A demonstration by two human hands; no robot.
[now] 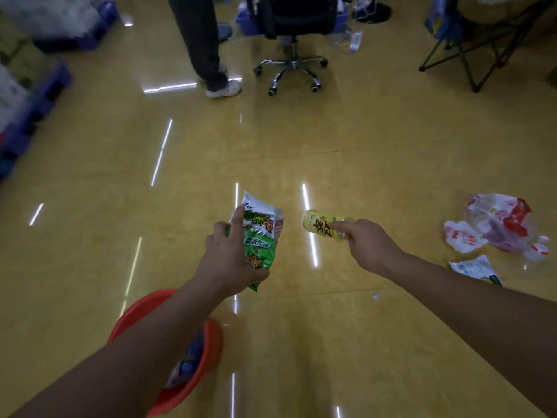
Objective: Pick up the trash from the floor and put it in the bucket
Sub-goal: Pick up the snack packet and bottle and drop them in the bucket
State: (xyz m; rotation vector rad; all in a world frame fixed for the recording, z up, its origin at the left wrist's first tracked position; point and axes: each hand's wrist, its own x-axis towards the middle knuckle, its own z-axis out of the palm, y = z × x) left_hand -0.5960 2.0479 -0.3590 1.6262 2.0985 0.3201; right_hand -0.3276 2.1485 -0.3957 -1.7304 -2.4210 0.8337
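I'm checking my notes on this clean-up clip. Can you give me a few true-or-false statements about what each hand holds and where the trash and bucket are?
1. The left hand holds a green snack bag. True.
2. The right hand is empty. False: it grips a yellow bottle.
3. The red bucket sits under the left forearm. True.
4. The bucket is empty. False: something blue and purple lies inside.
5. Crumpled red-and-white plastic bags lie on the floor to the right. True.
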